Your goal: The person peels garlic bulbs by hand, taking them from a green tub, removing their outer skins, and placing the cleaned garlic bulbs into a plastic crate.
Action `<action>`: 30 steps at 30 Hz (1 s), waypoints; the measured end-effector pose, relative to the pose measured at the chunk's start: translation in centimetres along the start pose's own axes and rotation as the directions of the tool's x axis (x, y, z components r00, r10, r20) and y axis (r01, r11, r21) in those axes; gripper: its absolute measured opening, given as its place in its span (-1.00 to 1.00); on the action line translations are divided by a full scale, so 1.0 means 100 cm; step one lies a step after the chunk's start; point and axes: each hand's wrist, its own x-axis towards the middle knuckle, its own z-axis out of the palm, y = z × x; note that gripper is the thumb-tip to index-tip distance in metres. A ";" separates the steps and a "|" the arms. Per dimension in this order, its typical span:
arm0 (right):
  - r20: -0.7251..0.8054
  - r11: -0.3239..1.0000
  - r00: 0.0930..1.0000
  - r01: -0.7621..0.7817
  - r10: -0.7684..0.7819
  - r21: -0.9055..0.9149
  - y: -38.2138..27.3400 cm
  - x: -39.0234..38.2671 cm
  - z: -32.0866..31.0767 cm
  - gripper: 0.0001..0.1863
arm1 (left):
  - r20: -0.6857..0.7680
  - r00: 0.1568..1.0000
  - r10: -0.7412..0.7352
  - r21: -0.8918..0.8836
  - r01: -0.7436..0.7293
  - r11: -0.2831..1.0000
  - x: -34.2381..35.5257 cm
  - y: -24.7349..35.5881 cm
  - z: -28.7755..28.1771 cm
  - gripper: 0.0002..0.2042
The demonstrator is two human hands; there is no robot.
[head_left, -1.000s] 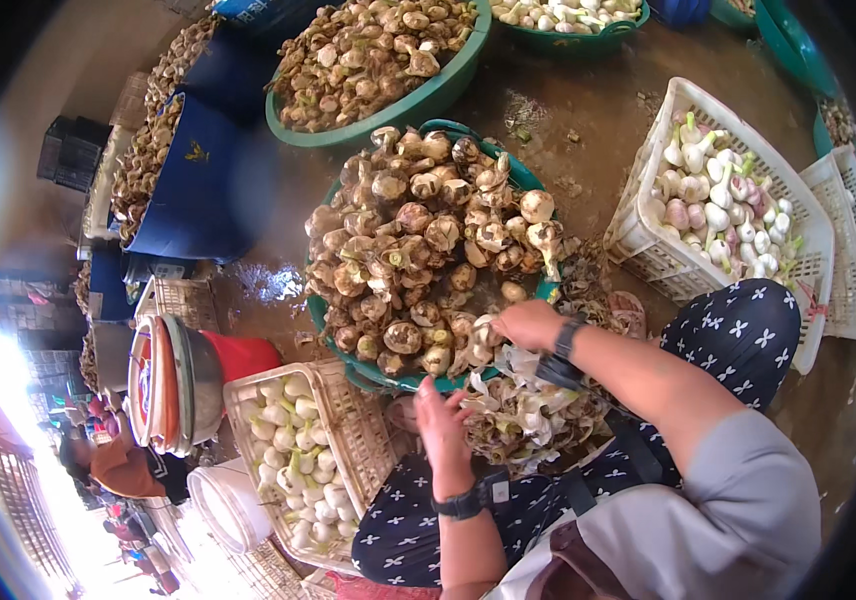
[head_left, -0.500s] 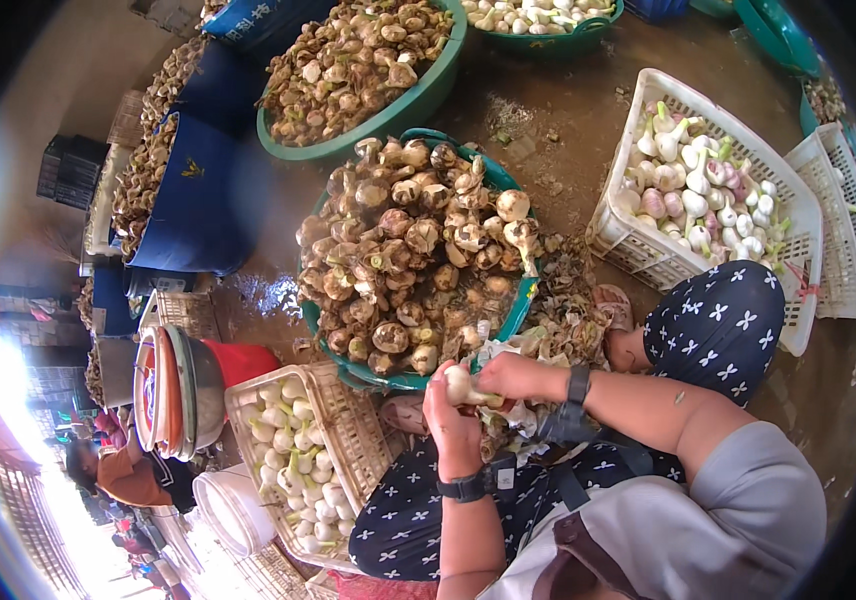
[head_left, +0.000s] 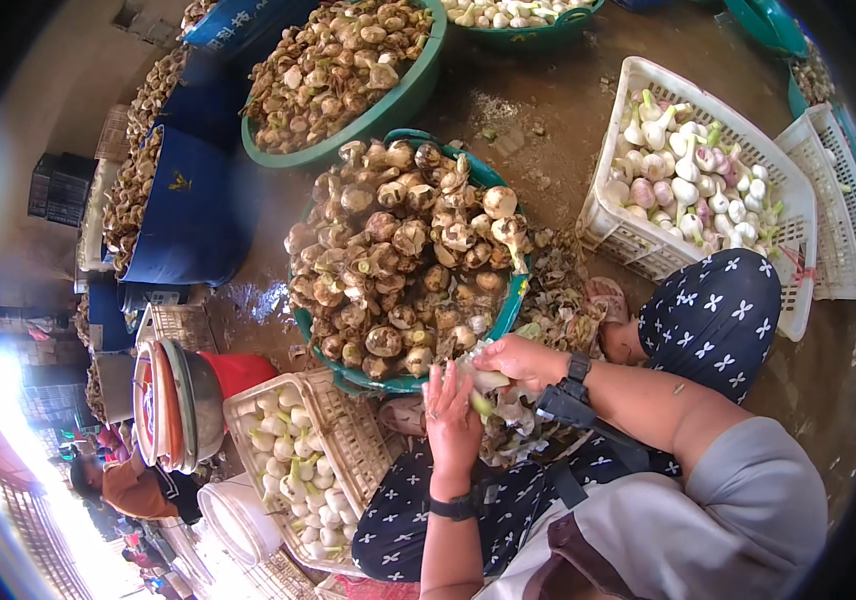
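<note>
Over the near rim of a green basin [head_left: 398, 385], my right hand [head_left: 526, 360] closes on a pale garlic bulb [head_left: 488, 380] whose greenish stem points down towards my lap. Beside it, my left hand [head_left: 451, 425] has its fingers stretched out; its fingertips are close to the bulb, and I cannot tell whether they touch it. Unpeeled, brown-skinned garlic bulbs [head_left: 388, 260] heap up inside the basin. Under my hands and beside the basin lies a pile of loose dry garlic skins [head_left: 558, 310].
Cleaned garlic fills a white crate [head_left: 603, 215] to the right and a beige crate [head_left: 348, 425] to the left. A larger green tub [head_left: 418, 100] of brown garlic stands beyond. Blue bins [head_left: 193, 210], stacked basins [head_left: 183, 405] and a white bucket [head_left: 238, 520] line the left, where another person [head_left: 133, 485] is.
My left hand has let go of the garlic bulb and straightened its fingers. The bulb is now in my right hand, its stem turned downward. The whole view has shifted slightly.
</note>
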 end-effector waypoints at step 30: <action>-0.340 0.424 0.853 -0.159 -0.397 -0.892 -0.029 0.108 -0.021 -0.77 | 0.440 0.395 -0.807 -0.896 0.249 -0.367 0.009 -0.035 0.025 -0.58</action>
